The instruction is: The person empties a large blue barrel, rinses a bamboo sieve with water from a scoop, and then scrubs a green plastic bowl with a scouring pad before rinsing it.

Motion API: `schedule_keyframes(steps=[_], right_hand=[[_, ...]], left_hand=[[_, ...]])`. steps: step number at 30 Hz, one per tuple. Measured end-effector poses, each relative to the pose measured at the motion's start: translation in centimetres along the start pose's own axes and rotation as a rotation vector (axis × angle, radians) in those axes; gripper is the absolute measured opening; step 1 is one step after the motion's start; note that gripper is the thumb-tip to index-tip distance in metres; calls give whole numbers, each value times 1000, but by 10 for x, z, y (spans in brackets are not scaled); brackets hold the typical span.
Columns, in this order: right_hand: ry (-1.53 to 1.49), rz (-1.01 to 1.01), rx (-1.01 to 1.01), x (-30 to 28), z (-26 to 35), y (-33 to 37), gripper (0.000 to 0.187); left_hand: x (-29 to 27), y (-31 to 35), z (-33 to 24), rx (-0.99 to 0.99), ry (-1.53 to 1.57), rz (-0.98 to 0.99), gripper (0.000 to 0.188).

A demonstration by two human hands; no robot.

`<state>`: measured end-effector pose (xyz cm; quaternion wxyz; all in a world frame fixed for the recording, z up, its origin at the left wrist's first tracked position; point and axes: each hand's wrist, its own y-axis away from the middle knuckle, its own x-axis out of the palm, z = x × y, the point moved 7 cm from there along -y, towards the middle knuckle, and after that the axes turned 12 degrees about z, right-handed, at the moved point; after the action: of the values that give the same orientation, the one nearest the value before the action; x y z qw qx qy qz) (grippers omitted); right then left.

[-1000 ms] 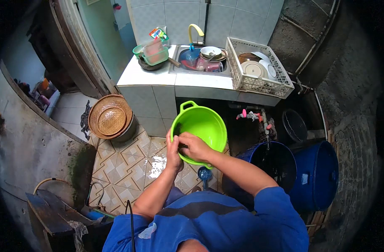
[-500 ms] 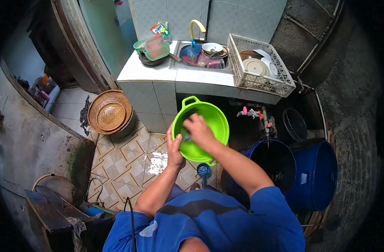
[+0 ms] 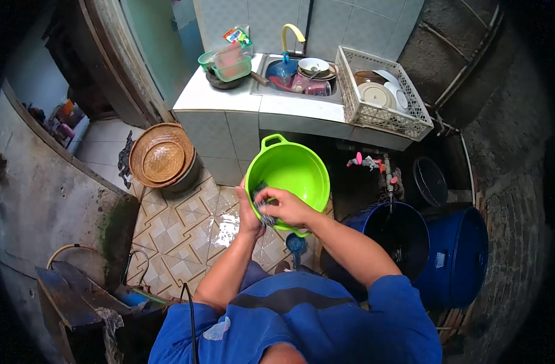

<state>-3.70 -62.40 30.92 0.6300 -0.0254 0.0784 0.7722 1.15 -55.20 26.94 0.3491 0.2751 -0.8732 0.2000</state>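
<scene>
Tiled floor (image 3: pixel 183 233); right fingers (image 3: pixel 269 199) curled round scrubber (image 3: pixel 267 219)

A tiled wall (image 3: pixel 262 27) backs the white counter (image 3: pixel 226 102); patterned floor (image 3: pixel 177 246) gleams.

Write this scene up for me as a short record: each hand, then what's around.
Left hand: holds the lime-green basin at its left side
Right hand: holds a grey scrubber against the basin's inside, near that side
Counter: sink with a white bowl, white plastic crate of dishes
Tiled floor: blue dipper
Right side: blue barrels
</scene>
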Motion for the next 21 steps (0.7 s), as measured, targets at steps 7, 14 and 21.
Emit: schedule_keyframes(steps=[7,14,21], right_hand=[[-344,-375,-258,-16,3,-5,22],[140,-280,-143,-18,2,-1,25],[805,286,258,1,1,25,23]], left_hand=[[10,-2,6,73,-178,-89,76],[8,-2,4,30,-273,39,70],[23,1,-43,59,-186,-48,75]])
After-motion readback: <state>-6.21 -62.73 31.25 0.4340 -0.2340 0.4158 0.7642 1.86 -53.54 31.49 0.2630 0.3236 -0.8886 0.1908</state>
